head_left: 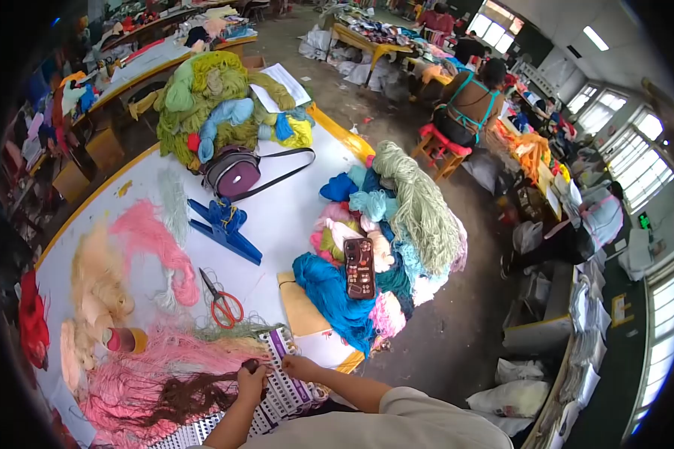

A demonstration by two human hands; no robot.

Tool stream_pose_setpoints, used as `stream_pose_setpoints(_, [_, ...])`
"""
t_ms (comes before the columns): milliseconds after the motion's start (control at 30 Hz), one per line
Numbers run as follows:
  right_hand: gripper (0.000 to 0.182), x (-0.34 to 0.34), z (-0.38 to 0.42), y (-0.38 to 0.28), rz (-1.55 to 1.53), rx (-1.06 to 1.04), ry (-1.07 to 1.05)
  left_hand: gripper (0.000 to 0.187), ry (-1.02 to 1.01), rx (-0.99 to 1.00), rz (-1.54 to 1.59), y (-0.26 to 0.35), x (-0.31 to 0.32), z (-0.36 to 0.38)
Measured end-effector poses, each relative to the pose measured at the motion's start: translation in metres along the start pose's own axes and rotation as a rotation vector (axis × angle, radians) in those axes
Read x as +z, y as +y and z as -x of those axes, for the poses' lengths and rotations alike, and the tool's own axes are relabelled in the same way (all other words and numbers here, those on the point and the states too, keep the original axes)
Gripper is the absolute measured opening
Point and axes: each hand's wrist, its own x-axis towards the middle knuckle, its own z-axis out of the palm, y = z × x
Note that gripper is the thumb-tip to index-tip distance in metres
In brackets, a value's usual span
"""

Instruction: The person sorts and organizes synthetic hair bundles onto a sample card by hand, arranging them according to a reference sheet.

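My left hand [252, 380] is closed near the table's front edge, with dark brown thread [187, 396] running to it and a small dark end showing at its fingertips. Just to its right, my right hand [301, 367] is pinched closed; whatever it holds is too small to make out. Both are over a white card [281, 396] with rows of holes and purple strips. Pink thread [127, 382] spreads loosely to the left, partly under the brown. Beyond the hands lie scissors [223, 303] with red handles.
Yarn skeins [419, 209] pile up at the table's right, a phone [360, 268] on them. A blue clamp-like stand [225, 232], purple bag [234, 173] and green yarn heap [210, 97] are farther back. A cone [126, 340] lies left. A person [472, 105] sits beyond.
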Motion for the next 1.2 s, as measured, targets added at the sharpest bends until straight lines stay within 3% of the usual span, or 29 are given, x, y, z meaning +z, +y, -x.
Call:
stream_pose_setpoints(100, [0.012,0.003,0.001,0.001,0.025,-0.007,0.014,0.008,-0.105,-0.304,0.31,0.015,0.003,0.007])
stream_pose_setpoints(200, [0.013,0.004,0.0,0.003,0.055,-0.062,0.091,0.01,-0.241,-0.435,0.499,0.008,0.001,0.004])
stream_pose_setpoints(267, [0.012,0.0,0.005,-0.008,-0.077,0.11,-0.006,0.016,-0.33,-0.419,0.624,0.01,0.004,0.009])
stream_pose_setpoints(300, [0.011,0.0,0.008,-0.012,-0.256,0.072,-0.038,0.02,-0.343,-0.393,0.58,0.01,0.005,0.01])
stream_pose_setpoints(367, [0.012,0.0,0.012,-0.017,-0.579,-0.043,-0.042,0.019,-0.382,-0.342,0.357,0.005,0.009,0.008])
stream_pose_setpoints(400, [0.012,-0.004,0.012,-0.021,-0.582,-0.037,-0.049,0.019,-0.31,-0.371,0.068,0.003,0.015,0.005])
stream_pose_setpoints(467, [0.026,-0.012,0.017,-0.035,-0.323,0.179,0.017,0.017,-0.272,-0.388,0.004,-0.002,0.025,0.003])
stream_pose_setpoints(500, [0.035,-0.01,0.013,-0.019,-0.27,0.187,0.043,0.017,-0.283,-0.305,-0.133,-0.005,0.027,0.001])
stream_pose_setpoints(633, [0.029,-0.011,0.012,-0.012,-0.449,0.133,-0.023,0.019,-0.398,-0.266,-0.352,0.003,0.022,0.002])
stream_pose_setpoints(700, [0.026,-0.006,0.009,-0.007,-0.489,0.098,-0.068,0.021,-0.395,-0.198,-0.309,-0.009,0.023,0.003])
stream_pose_setpoints(767, [0.027,0.005,0.005,0.002,-0.497,0.054,-0.035,0.024,-0.448,-0.225,-0.501,-0.01,0.017,0.001])
stream_pose_setpoints(833, [0.029,0.01,0.004,0.007,-0.506,0.013,0.0,0.026,-0.181,0.153,-1.162,-0.003,0.011,0.009])
stream_pose_setpoints(900, [0.037,0.008,0.008,0.004,-0.112,0.001,-0.013,0.03,-0.008,0.362,-0.921,-0.017,-0.017,-0.003])
stream_pose_setpoints(933, [0.039,0.01,0.011,-0.002,-0.032,0.017,0.013,0.031,-0.012,0.147,-0.735,-0.002,-0.037,0.001])
stream_pose_setpoints(967, [0.042,0.012,0.014,-0.009,0.05,0.03,0.038,0.029,-0.055,0.254,-0.722,0.015,-0.063,0.012])
stream_pose_setpoints(1033, [0.042,0.016,0.014,-0.008,0.069,0.0,0.07,0.02,0.012,-0.139,-0.252,0.042,-0.116,0.019])
stream_pose_setpoints(1067, [0.042,0.015,0.013,-0.009,0.073,-0.005,0.079,0.014,-0.01,-0.184,0.066,0.079,-0.14,0.046])
stream_pose_setpoints(1100, [0.042,0.016,0.014,-0.013,0.135,-0.004,0.118,0.015,0.052,-0.178,0.212,0.089,-0.17,0.053])
stream_pose_setpoints(1167, [0.042,0.019,0.013,-0.008,0.115,-0.026,0.132,0.02,0.303,0.014,0.344,0.125,-0.217,0.087])
stream_pose_setpoints(1200, [0.042,0.023,0.009,-0.003,0.164,-0.029,0.155,0.022,0.378,0.058,0.354,0.118,-0.27,0.089])
